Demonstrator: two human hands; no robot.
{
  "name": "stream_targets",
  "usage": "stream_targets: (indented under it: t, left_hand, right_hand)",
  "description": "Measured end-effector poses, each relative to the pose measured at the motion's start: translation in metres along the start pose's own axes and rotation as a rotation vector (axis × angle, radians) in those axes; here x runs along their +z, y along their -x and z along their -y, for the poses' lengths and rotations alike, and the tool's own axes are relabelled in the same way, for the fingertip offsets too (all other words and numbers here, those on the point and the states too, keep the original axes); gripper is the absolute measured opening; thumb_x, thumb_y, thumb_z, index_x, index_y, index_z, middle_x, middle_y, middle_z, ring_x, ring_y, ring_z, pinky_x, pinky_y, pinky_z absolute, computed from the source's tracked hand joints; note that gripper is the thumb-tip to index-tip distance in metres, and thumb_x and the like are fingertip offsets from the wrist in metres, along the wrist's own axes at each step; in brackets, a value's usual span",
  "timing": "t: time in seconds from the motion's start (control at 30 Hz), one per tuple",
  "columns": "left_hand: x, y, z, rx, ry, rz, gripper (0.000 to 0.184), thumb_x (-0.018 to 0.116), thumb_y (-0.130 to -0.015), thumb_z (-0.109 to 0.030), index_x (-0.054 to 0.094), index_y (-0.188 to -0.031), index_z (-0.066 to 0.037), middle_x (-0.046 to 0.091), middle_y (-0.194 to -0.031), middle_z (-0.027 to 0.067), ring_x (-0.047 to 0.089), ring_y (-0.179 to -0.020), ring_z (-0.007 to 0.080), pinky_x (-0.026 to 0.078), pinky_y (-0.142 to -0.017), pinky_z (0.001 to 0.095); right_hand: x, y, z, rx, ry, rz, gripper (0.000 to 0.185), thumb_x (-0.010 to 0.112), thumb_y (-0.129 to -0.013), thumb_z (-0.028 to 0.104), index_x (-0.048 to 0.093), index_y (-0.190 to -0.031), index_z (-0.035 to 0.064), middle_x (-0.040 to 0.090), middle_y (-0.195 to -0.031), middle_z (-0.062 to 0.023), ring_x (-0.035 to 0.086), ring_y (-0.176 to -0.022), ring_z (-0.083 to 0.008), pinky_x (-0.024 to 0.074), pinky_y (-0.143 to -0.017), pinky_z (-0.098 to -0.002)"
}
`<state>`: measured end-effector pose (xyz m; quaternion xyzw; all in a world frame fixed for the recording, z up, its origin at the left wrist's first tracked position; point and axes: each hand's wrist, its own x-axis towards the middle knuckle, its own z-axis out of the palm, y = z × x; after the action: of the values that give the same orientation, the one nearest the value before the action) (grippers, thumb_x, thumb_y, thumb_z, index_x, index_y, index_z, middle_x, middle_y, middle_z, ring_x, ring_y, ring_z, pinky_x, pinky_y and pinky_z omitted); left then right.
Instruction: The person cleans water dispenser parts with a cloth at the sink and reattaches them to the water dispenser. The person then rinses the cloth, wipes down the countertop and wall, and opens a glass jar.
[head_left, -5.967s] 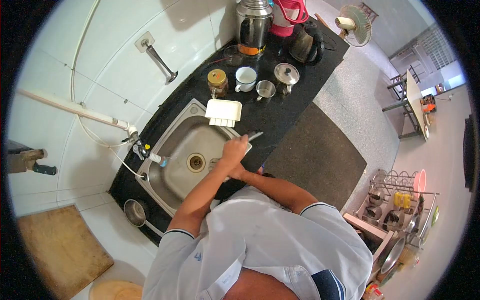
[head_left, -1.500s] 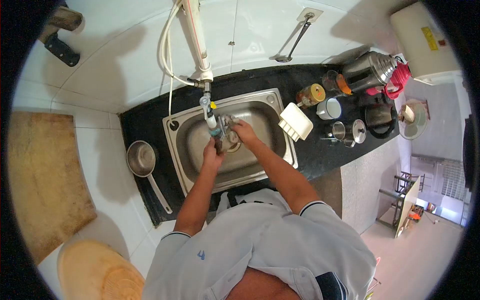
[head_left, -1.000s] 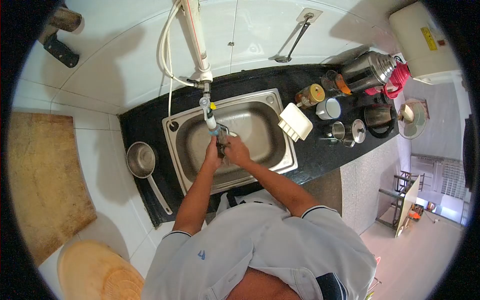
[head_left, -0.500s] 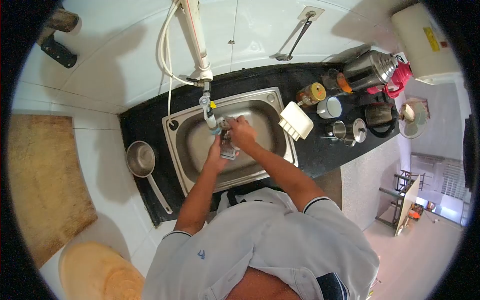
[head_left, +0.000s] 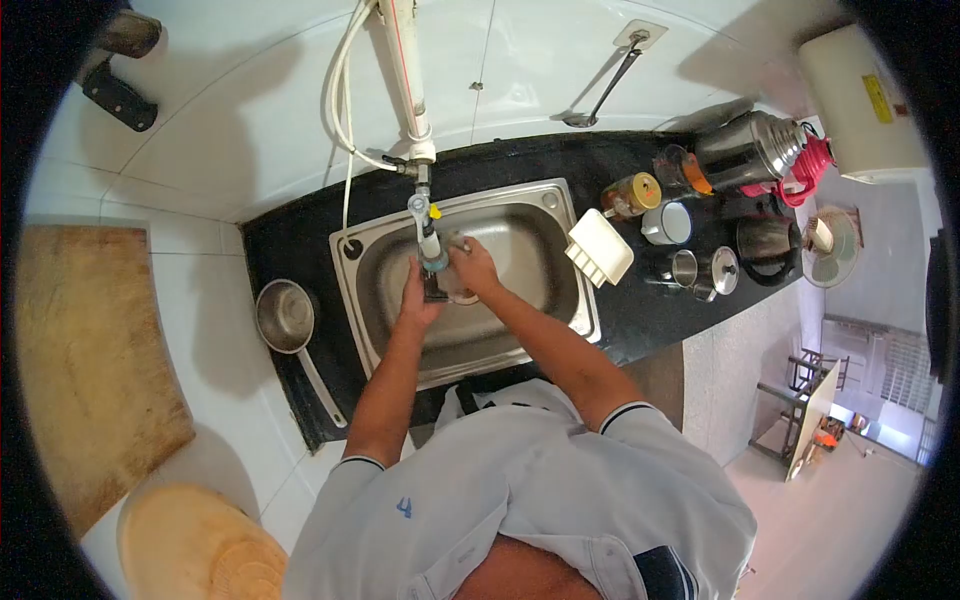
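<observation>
Both of my hands are over the steel sink (head_left: 520, 346), right under the tap (head_left: 428, 240). My left hand (head_left: 418, 296) is wrapped round a small dark, see-through container (head_left: 435, 290) just below the spout. My right hand (head_left: 474, 268) is closed on the right of it, with a clear, glassy piece partly showing at its fingers; its shape is blurred. A cream soap-dish-like tray (head_left: 603, 240) rests on the sink's right rim.
On the black counter (head_left: 640, 310) to the right stand a yellow-lidded jar (head_left: 632, 196), a white mug (head_left: 667, 223), metal cups, a kettle (head_left: 765, 243) and a steel flask (head_left: 745, 150). A long-handled pan (head_left: 285, 316) lies left of the sink.
The view has swung from the counter's right side to the sink. My hands have moved from the sink's edge to beneath the tap, and lately my right hand shifts about the container.
</observation>
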<state>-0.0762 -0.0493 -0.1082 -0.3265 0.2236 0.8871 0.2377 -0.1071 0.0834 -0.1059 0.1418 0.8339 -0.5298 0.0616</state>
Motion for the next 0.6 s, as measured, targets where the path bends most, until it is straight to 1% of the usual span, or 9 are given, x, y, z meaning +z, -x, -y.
stream_targets:
  t: [0.13,0.2,0.23,0.3,0.33,0.43,0.5,0.53,0.6]
  left_hand:
    - [0.006,0.000,0.009,0.049,0.061,0.062,0.052,0.045,-0.091,-0.054,0.052,-0.119,-0.010,0.057,-0.115,0.0090,0.053,-0.107,0.0271,0.042,-0.092,0.0473]
    - [0.005,0.000,0.007,0.019,0.052,-0.062,0.052,0.045,-0.091,-0.053,0.051,-0.120,-0.010,0.056,-0.116,0.0096,0.053,-0.107,0.0270,0.043,-0.092,0.0464]
    - [0.003,-0.001,0.007,-0.013,0.035,-0.187,0.052,0.044,-0.092,-0.052,0.051,-0.121,-0.009,0.055,-0.118,0.0102,0.053,-0.108,0.0269,0.044,-0.091,0.0456]
    - [-0.010,-0.004,0.006,0.005,0.011,-0.139,0.053,0.044,-0.092,-0.052,0.050,-0.121,-0.008,0.055,-0.118,0.0108,0.054,-0.107,0.0267,0.045,-0.090,0.0448]
    - [-0.013,-0.001,0.007,0.027,-0.013,-0.097,0.054,0.044,-0.092,-0.052,0.049,-0.122,-0.008,0.055,-0.118,0.0114,0.055,-0.106,0.0265,0.047,-0.089,0.0440]
    - [-0.005,0.008,0.017,-0.052,-0.014,-0.120,0.054,0.043,-0.092,-0.052,0.048,-0.123,-0.007,0.057,-0.115,0.0103,0.057,-0.103,0.0255,0.048,-0.087,0.0426]
    - [0.002,0.008,0.028,-0.059,-0.011,-0.031,0.050,0.041,-0.094,-0.049,0.051,-0.119,-0.008,0.060,-0.110,0.0104,0.059,-0.099,0.0256,0.049,-0.085,0.0430]
    - [0.004,0.008,0.032,-0.070,-0.008,0.060,0.046,0.039,-0.095,-0.047,0.054,-0.115,-0.008,0.063,-0.105,0.0104,0.061,-0.095,0.0256,0.051,-0.084,0.0435]
    - [0.003,0.008,0.036,-0.082,-0.044,0.093,0.050,0.040,-0.094,-0.050,0.051,-0.119,-0.008,0.061,-0.110,0.0093,0.060,-0.098,0.0256,0.049,-0.086,0.0430]
  right_hand:
    - [0.016,-0.002,-0.023,0.018,-0.056,0.064,0.038,0.058,-0.075,0.024,0.061,-0.104,-0.0008,0.061,-0.083,-0.0224,0.061,-0.078,-0.0303,0.0476,-0.067,-0.0390]
    - [-0.001,0.019,-0.004,-0.294,0.345,0.303,0.039,0.060,-0.072,0.025,0.063,-0.102,-0.0001,0.060,-0.084,-0.0220,0.061,-0.070,-0.0292,0.0471,-0.065,-0.0396]
    - [-0.007,0.021,-0.002,-0.294,0.351,0.302,0.039,0.060,-0.072,0.025,0.063,-0.102,-0.0001,0.060,-0.084,-0.0220,0.061,-0.070,-0.0292,0.0471,-0.065,-0.0396]
    - [-0.017,0.024,0.004,-0.273,0.138,0.733,0.037,0.060,-0.072,0.025,0.064,-0.102,0.0037,0.057,-0.087,-0.0210,0.060,-0.075,-0.0301,0.0476,-0.068,-0.0401]
    - [-0.025,0.029,0.013,-0.269,0.138,0.735,0.037,0.060,-0.072,0.025,0.064,-0.102,0.0037,0.057,-0.087,-0.0210,0.060,-0.075,-0.0301,0.0476,-0.068,-0.0401]
    - [-0.035,0.033,0.020,-0.407,0.344,0.578,0.034,0.059,-0.073,0.024,0.065,-0.102,0.0083,0.054,-0.090,-0.0207,0.059,-0.079,-0.0329,0.0483,-0.071,-0.0411]
    - [-0.030,0.023,0.019,-0.167,0.299,0.211,0.031,0.057,-0.075,0.023,0.066,-0.102,0.0112,0.054,-0.091,-0.0209,0.058,-0.085,-0.0343,0.0475,-0.075,-0.0415]
    - [-0.030,0.022,0.025,-0.167,0.295,0.210,0.031,0.057,-0.075,0.023,0.066,-0.102,0.0112,0.054,-0.091,-0.0209,0.058,-0.085,-0.0343,0.0475,-0.075,-0.0415]
    - [-0.031,0.020,0.038,0.110,0.226,-0.022,0.031,0.056,-0.077,0.023,0.065,-0.105,0.0111,0.054,-0.091,-0.0215,0.057,-0.089,-0.0358,0.0461,-0.080,-0.0427]
